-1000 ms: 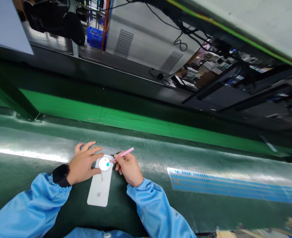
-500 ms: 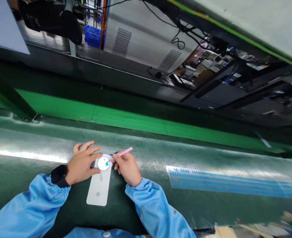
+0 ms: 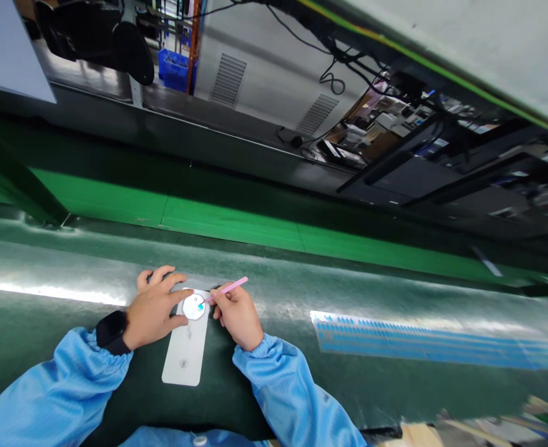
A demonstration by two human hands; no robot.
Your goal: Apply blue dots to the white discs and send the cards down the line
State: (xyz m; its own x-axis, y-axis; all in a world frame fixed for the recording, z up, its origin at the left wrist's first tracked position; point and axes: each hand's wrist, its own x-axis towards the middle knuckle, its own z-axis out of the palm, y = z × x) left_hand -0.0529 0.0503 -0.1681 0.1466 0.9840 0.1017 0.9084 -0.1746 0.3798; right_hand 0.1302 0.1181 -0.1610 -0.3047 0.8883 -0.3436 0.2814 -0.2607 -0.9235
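The white disc (image 3: 190,307) lay flat near the far end of a pale, round-cornered plate (image 3: 184,354), a small blue spot (image 3: 201,307) on its right side. A slim pink tool (image 3: 236,284) slanted down to that spot; whether its tip touched was too small to tell. The right hand (image 3: 240,318) gripped the tool between thumb and curled fingers, much like a pen. The left hand (image 3: 152,310) was open, its fingers spread, with thumb and forefinger parted at the disc's left edge. A dark watch (image 3: 111,332) circled the left wrist, and blue sleeves (image 3: 296,391) covered both forearms. Plate and hands were over a dark green work surface (image 3: 264,397), scuffed and streaked with reflected light. Well to the right on it lay a long clear sheet (image 3: 422,343) bearing rows of blue marks. Behind ran a bright green panel (image 3: 236,228), half in shadow, with a dark post (image 3: 26,180) at its left. Farther off stood a grey cabinet (image 3: 274,68) with two vents, a blue crate (image 3: 175,69) beside it, and loops of black cable (image 3: 333,82) hung in front.
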